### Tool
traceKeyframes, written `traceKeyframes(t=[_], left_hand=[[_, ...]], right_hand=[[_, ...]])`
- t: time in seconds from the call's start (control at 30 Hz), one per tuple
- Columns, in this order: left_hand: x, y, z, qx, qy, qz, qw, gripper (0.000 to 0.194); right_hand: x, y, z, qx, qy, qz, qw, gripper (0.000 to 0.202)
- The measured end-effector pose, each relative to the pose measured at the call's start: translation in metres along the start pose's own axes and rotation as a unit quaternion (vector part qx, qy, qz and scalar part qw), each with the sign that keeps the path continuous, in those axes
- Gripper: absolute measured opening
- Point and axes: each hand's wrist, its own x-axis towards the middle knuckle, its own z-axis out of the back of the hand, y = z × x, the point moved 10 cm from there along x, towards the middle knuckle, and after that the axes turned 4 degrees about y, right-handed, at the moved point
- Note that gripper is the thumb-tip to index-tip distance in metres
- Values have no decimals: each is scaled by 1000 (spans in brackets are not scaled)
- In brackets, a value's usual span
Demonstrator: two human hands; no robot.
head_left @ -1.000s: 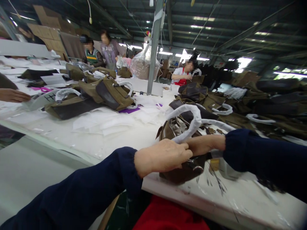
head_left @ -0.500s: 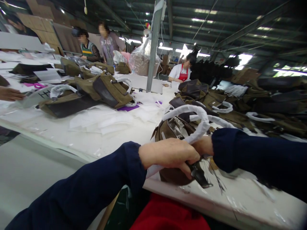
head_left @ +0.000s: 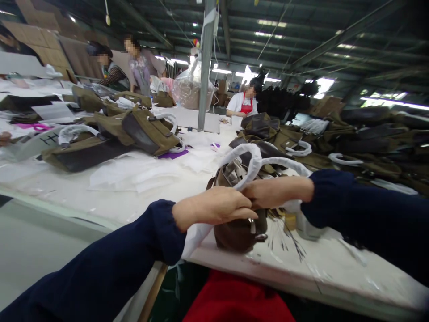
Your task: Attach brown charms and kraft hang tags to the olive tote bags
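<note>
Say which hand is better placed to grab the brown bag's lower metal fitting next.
Probably the left hand: in this view its fingertips lie just above the metal fitting on the brown bag, while the right hand sits higher up.

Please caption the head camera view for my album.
Left hand and right hand meet at a brown bag with white-wrapped handles on a cluttered worktable.

Handbag [head_left: 231, 235]: before me, near edge of table [head_left: 100, 203], my left hand [head_left: 216, 205] and right hand [head_left: 278, 191] at it. Right: bag pile [head_left: 338, 150]. Left: sheets [head_left: 134, 172]; behind these, more bags [head_left: 144, 132]. Beyond: post [head_left: 203, 89].
</note>
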Motion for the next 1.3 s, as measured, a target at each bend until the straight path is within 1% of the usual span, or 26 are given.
traceKeyframes(t=[0.07, 0.13, 0.2, 0.27, 0.33, 0.37, 0.43, 0.5, 0.57, 0.6, 0.63, 0.7, 0.73, 0.77, 0.8, 0.83, 0.87, 0.9, 0.93, 0.97, 1.0, 1.07, 1.13, 1.17, 1.23, 1.3], left_hand=[[-5, 8, 4, 12, 3, 22, 1000, 27], [-3, 14, 6, 22, 25, 42, 999, 20], [5, 14, 7, 60, 60, 58, 995, 16], [17, 11, 7, 124, 94, 68, 985, 14], [32, 8, 7, 167, 111, 78, 977, 12], [39, 7, 5, 171, 113, 82, 975, 12], [49, 7, -6, 159, 119, 96, 975, 12], [56, 9, -25, 150, 133, 104, 974, 13], [60, 10, -43, 150, 153, 96, 972, 14], [61, 10, -48, 151, 162, 90, 971, 14], [61, 9, -49, 149, 168, 83, 971, 14], [59, 8, -40, 127, 164, 73, 975, 12], [56, 5, -30, 103, 146, 69, 982, 10], [51, 2, -17, 71, 106, 71, 989, 10], [42, 1, -1, 33, 43, 85, 995, 10], [29, 0, 16, -5, -41, 109, 993, 10], [9, 3, 30, -41, -144, 150, 977, 10], [-17, 6, 38, -75, -247, 199, 945, 12], [-47, 7, 37, -100, -339, 244, 903, 16], [-73, 5, 26, -117, -400, 280, 865, 21], [-90, 3, 8, -137, -420, 310, 842, 25], [-103, -1, -35, -194, -401, 341, 828, 37], [-101, -3, -71, -269, -372, 354, 815, 45], [-96, -3, -83, -313, -360, 357, 803, 48], [-85, 0, -98, -393, -342, 355, 777, 53], [-74, 2, -102, -439, -333, 347, 759, 55]], right_hand=[[-18, 3, 8, -12, 17, -43, 999, 26], [-33, 8, 12, -35, -4, -55, 998, 27], [-38, 17, 11, -77, -46, -32, 995, 21], [-36, 27, 5, -117, -80, -2, 990, 16], [-33, 36, 0, -144, -107, 14, 984, 16], [-33, 40, -2, -157, -120, 14, 980, 16], [-36, 47, -4, -173, -151, 1, 973, 14], [-41, 55, -9, -173, -175, 1, 969, 11], [-45, 61, -15, -164, -188, 9, 968, 14], [-47, 62, -17, -162, -193, 12, 968, 16], [-48, 60, -18, -164, -197, 6, 967, 16], [-52, 52, -15, -167, -205, -20, 964, 12], [-55, 47, -12, -164, -208, -39, 963, 9], [-59, 41, -8, -155, -212, -61, 963, 9], [-64, 37, -4, -141, -217, -79, 963, 13], [-68, 35, -1, -126, -225, -88, 962, 16], [-72, 35, 3, -115, -237, -88, 961, 18], [-75, 37, 5, -110, -252, -81, 958, 19], [-76, 41, 6, -112, -265, -67, 955, 18], [-75, 45, 5, -118, -276, -50, 953, 16], [-73, 48, 3, -126, -281, -36, 951, 15], [-66, 50, -6, -133, -275, -20, 952, 12], [-58, 51, -13, -126, -261, -14, 957, 9], [-56, 52, -15, -116, -259, -14, 959, 8], [-56, 51, -12, -80, -269, -21, 960, 12], [-58, 50, -6, -45, -281, -30, 958, 25]])
